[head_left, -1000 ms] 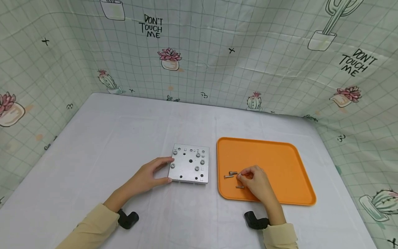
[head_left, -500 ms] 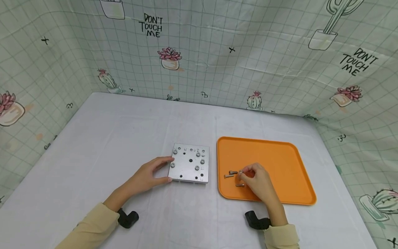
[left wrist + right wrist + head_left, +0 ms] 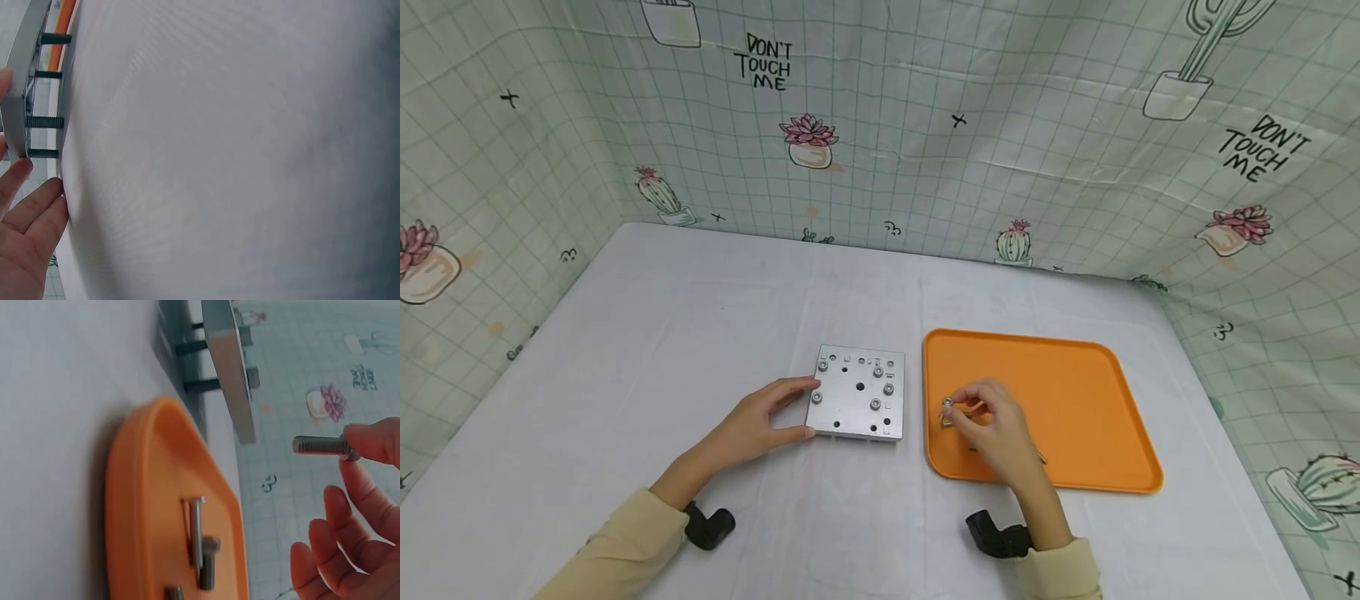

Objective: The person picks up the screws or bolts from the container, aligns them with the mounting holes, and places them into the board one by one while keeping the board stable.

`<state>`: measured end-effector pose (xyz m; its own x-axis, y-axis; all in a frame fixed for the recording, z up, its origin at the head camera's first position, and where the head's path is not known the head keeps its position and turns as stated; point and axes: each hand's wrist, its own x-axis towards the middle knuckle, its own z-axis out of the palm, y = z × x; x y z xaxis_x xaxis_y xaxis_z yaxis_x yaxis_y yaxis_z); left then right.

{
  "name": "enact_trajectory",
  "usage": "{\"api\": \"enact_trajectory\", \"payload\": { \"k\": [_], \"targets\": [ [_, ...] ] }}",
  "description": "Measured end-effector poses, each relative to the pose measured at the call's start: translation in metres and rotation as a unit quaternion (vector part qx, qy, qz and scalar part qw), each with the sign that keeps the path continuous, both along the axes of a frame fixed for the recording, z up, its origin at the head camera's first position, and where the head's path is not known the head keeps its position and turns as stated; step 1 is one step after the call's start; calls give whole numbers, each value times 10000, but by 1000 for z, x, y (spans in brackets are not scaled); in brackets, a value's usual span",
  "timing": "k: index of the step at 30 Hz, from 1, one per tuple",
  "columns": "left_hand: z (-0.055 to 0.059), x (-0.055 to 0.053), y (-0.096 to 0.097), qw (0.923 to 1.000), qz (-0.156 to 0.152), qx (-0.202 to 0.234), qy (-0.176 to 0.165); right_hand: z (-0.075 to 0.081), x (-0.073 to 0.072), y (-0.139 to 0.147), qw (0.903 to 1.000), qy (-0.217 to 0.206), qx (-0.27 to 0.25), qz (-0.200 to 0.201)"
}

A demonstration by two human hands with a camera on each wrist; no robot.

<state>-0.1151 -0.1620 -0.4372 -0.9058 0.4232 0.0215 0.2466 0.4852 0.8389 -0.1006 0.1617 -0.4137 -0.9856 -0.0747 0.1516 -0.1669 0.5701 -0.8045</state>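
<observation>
My left hand (image 3: pixel 752 427) holds the left edge of a square silver metal plate (image 3: pixel 848 410) with thumb and fingers. Several socket-head screws (image 3: pixel 876 405) are seated in the plate's holes, beside holes without screws. Their threaded shanks (image 3: pixel 45 122) stick out below it in the left wrist view. Over the orange tray (image 3: pixel 1060 400), my right hand (image 3: pixel 996 429) pinches one screw (image 3: pixel 322 445) at its head end between thumb and finger. That screw is raised above the tray, its threaded tip pointing away from the fingers. More screws (image 3: pixel 209 565) lie in the tray, partly hidden by the hand in the head view.
Under everything is a white cloth-covered table (image 3: pixel 737 292). The tray stands just right of the plate, with a narrow strip of cloth between them. A patterned curtain (image 3: pixel 895 158) hangs behind and along both sides. Black wrist cameras (image 3: pixel 709 529) are strapped to both wrists.
My right hand has picked up a screw from the tray and shifted left with it. A loose screw now shows right of the wrist. The left hand and plate stay put.
</observation>
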Motion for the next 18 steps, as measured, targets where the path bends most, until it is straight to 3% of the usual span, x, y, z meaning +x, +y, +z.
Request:
{"api": "enact_trajectory", "payload": {
  "k": [6,18],
  "targets": [
    [0,0,0,10000,23,-85,8,-6,1,-20,9988,121,-414,229],
    [1,0,1,10000,33,-90,14,-14,-1,-49,9977,133,-559,363]
  ]
}}
